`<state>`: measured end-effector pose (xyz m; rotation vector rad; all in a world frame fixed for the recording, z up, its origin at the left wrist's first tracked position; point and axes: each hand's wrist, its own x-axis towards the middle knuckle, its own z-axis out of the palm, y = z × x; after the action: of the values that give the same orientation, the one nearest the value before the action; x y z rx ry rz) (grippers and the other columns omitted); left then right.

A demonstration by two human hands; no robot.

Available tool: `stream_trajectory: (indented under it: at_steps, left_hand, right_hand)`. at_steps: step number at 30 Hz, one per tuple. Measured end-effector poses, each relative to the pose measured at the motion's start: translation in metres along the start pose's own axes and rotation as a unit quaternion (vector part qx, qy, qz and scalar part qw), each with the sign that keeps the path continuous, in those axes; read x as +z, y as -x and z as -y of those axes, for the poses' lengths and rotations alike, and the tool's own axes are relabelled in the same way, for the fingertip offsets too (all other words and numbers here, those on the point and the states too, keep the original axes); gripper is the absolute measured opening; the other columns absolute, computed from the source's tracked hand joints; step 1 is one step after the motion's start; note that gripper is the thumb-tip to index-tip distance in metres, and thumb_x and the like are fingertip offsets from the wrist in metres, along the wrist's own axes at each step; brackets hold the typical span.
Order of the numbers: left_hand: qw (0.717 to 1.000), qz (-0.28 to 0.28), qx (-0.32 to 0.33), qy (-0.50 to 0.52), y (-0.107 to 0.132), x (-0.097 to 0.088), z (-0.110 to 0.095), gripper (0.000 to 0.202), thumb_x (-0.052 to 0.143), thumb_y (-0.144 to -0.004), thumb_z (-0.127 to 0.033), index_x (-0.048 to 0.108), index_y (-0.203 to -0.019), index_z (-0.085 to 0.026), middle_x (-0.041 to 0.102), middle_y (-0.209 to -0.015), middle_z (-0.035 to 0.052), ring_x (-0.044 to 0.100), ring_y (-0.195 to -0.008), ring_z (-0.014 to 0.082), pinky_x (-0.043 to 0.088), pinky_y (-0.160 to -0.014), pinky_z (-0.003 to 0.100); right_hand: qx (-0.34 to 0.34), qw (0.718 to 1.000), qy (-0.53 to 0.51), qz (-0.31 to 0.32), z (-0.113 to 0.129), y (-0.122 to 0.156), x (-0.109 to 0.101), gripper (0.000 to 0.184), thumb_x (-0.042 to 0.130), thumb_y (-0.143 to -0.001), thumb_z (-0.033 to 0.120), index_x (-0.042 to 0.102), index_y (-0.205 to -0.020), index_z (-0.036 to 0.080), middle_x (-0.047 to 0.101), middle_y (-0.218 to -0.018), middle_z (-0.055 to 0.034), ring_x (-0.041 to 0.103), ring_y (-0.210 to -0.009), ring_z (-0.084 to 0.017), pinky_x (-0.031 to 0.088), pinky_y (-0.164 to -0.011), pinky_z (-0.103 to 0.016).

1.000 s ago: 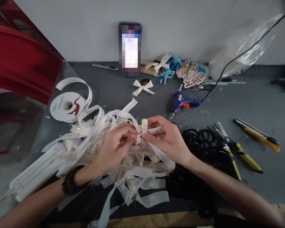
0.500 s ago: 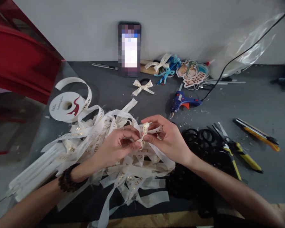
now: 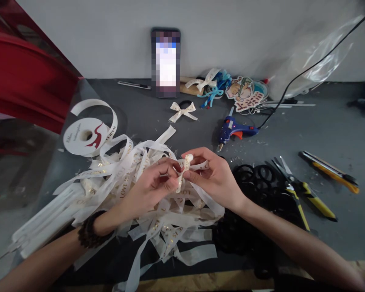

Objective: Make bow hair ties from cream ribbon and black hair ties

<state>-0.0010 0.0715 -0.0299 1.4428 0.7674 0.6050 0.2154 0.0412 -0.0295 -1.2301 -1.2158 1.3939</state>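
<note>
Between my two hands is a small white ribbon bow with gold print, its loops standing up and down. My left hand pinches the bow's lower left side with thumb and fingers. From the right, my right hand grips its middle between thumb and index finger, and a ribbon tail crosses that palm. Beneath both hands spreads a heap of cut white ribbon strips with gold lettering. A finished-looking bow on a black hair tie lies farther back on the table.
A ribbon spool is at left, beside a white strip-shaped object. Black hair ties, yellow-handled scissors and a utility knife lie right. Behind are a corded blue glue gun and a phone against the wall.
The bow has turned slightly in my fingers, and its lower loop shows more now. My left hand has shifted a little; the things on the table stay put.
</note>
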Motion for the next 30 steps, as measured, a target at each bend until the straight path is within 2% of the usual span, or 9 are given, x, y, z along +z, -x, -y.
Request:
stream_trajectory:
  at_steps: [3,7,13,18,26,28,30]
  left_hand:
    - [0.996,-0.009,0.005,0.084,0.0,-0.001,0.006,0.026,0.081,-0.093,-0.042,0.066,-0.093,-0.021,0.062,-0.103,0.0048,0.061,-0.097,0.0183,0.052,-0.081,0.029]
    - [0.999,-0.018,0.002,0.046,-0.002,-0.002,0.007,0.03,0.09,-0.084,-0.039,0.067,-0.085,-0.019,0.063,-0.096,0.0042,0.062,-0.091,0.0175,0.052,-0.073,0.027]
    - [0.998,-0.024,-0.005,-0.054,-0.003,-0.001,0.0,0.014,0.074,-0.096,-0.028,0.07,-0.086,-0.019,0.063,-0.09,0.0028,0.059,-0.082,0.0145,0.047,-0.069,0.026]
    - [0.998,-0.002,-0.009,-0.065,-0.001,-0.006,0.004,0.018,0.065,-0.103,-0.027,0.071,-0.088,-0.02,0.061,-0.084,0.0007,0.059,-0.075,0.013,0.046,-0.068,0.027]
    - [0.995,0.089,-0.016,-0.048,-0.003,-0.009,-0.006,0.023,0.067,-0.101,-0.035,0.07,-0.085,-0.018,0.062,-0.104,0.0069,0.059,-0.087,0.0166,0.051,-0.071,0.027]
    - [0.996,0.069,-0.014,-0.061,-0.004,-0.009,-0.006,0.022,0.069,-0.1,-0.035,0.071,-0.086,-0.019,0.064,-0.106,0.007,0.061,-0.091,0.0172,0.052,-0.073,0.027]
    - [0.997,0.026,-0.028,-0.065,-0.003,-0.008,-0.005,0.015,0.071,-0.099,-0.033,0.072,-0.093,-0.019,0.066,-0.103,0.0057,0.064,-0.09,0.0165,0.052,-0.073,0.026]
  right_hand:
    - [0.013,0.998,-0.063,-0.013,-0.004,-0.001,0.001,0.042,0.09,-0.082,0.036,0.068,-0.115,0.021,0.075,-0.095,-0.0018,0.073,-0.083,-0.015,0.061,-0.075,-0.029]
    - [0.035,0.996,-0.082,-0.029,-0.007,0.0,0.003,0.047,0.091,-0.08,0.042,0.068,-0.114,0.021,0.076,-0.092,-0.0016,0.074,-0.082,-0.016,0.062,-0.076,-0.029]
    - [0.043,0.996,-0.082,-0.007,-0.002,0.001,0.004,0.045,0.092,-0.078,0.042,0.068,-0.109,0.021,0.078,-0.097,-0.0035,0.074,-0.085,-0.016,0.061,-0.075,-0.028]
    - [0.033,0.998,-0.053,-0.004,-0.001,-0.001,0.002,0.042,0.092,-0.079,0.04,0.069,-0.11,0.021,0.077,-0.097,-0.0033,0.073,-0.084,-0.016,0.06,-0.074,-0.028]
    - [0.011,1.0,0.019,0.007,0.003,-0.001,0.0,0.037,0.087,-0.083,0.038,0.069,-0.112,0.022,0.074,-0.098,-0.0031,0.07,-0.078,-0.014,0.058,-0.068,-0.026]
    - [0.009,1.0,0.009,0.006,0.004,0.0,0.001,0.037,0.087,-0.083,0.039,0.069,-0.109,0.022,0.074,-0.097,-0.003,0.07,-0.08,-0.015,0.058,-0.069,-0.027]
    - [0.009,1.0,0.001,-0.009,0.003,0.0,0.002,0.036,0.087,-0.083,0.038,0.068,-0.108,0.021,0.075,-0.097,-0.0029,0.071,-0.082,-0.016,0.058,-0.07,-0.027]
